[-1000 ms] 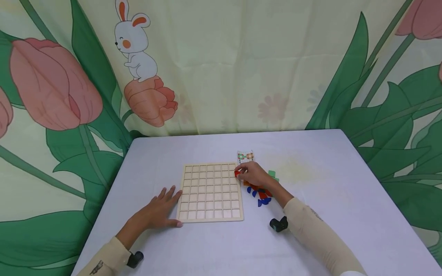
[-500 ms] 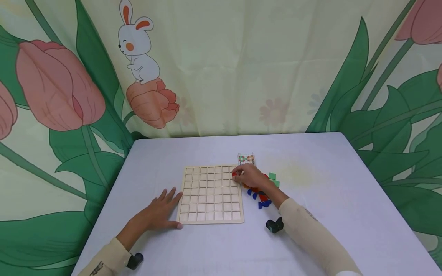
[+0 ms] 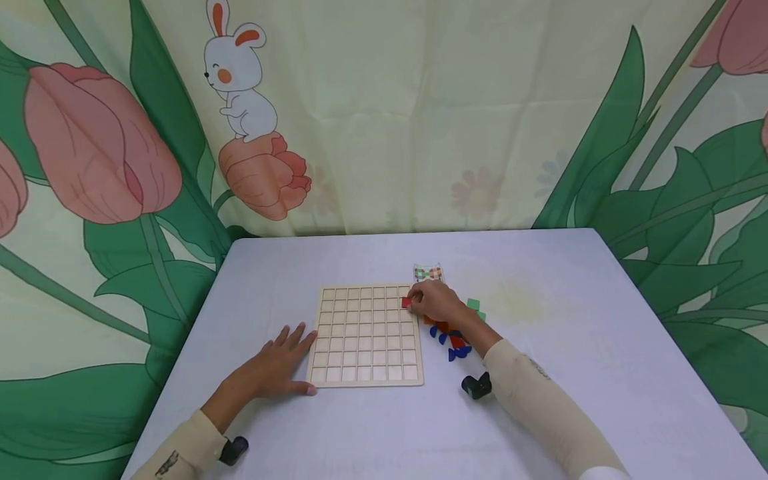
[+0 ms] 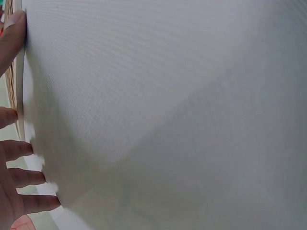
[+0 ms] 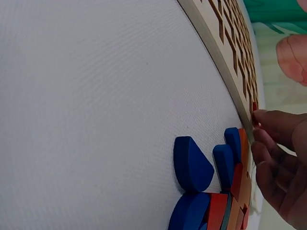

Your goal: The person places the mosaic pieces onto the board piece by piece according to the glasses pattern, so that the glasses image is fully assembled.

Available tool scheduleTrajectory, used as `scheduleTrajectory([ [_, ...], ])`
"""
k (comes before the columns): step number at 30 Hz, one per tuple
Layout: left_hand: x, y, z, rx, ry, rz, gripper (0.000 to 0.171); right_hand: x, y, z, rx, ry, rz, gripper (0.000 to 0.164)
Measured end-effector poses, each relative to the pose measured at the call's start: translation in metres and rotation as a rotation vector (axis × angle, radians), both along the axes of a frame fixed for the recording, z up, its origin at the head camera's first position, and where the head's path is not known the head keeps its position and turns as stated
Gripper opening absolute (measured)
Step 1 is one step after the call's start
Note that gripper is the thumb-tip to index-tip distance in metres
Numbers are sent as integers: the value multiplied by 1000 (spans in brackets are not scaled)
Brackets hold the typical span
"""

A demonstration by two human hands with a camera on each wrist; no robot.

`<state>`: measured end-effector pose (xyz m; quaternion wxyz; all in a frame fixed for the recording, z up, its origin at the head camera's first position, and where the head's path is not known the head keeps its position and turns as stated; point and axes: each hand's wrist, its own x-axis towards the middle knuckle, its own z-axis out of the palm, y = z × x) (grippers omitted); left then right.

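A wooden grid board (image 3: 366, 385) with square cells lies on the white table. At its right column, near the top, is a red square tile (image 3: 405, 303), lying about level with the board. My right hand (image 3: 437, 301) pinches this tile at its right edge with the fingertips; the right wrist view shows a sliver of the red tile (image 5: 254, 106) at the fingers. How firmly it sits in a cell is hidden. My left hand (image 3: 275, 368) is spread flat, its thumb and index finger touching the board's left edge, as the left wrist view also shows.
Right of the board lies a pile of loose pieces: blue rounded pieces (image 5: 192, 164), red and orange ones, and green squares (image 3: 473, 305). A small patterned card (image 3: 427, 273) lies behind my right hand. A printed curtain (image 3: 384, 133) hangs behind the table.
The red tile has moved left from the board's edge onto its right column and now shows flatter. My right hand shifted left, then slightly back right. My left hand has stayed put.
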<state>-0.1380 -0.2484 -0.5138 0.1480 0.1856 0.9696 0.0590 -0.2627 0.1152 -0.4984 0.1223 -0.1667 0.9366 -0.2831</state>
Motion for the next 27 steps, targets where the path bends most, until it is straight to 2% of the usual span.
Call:
scheduleTrajectory([
  [12,2,2,8,-3,0,7,111,1,-2,3,9,19,-17,21],
  [27,3,3,7,8,4,13,110,-1,-8,2,66,30,-58,24],
])
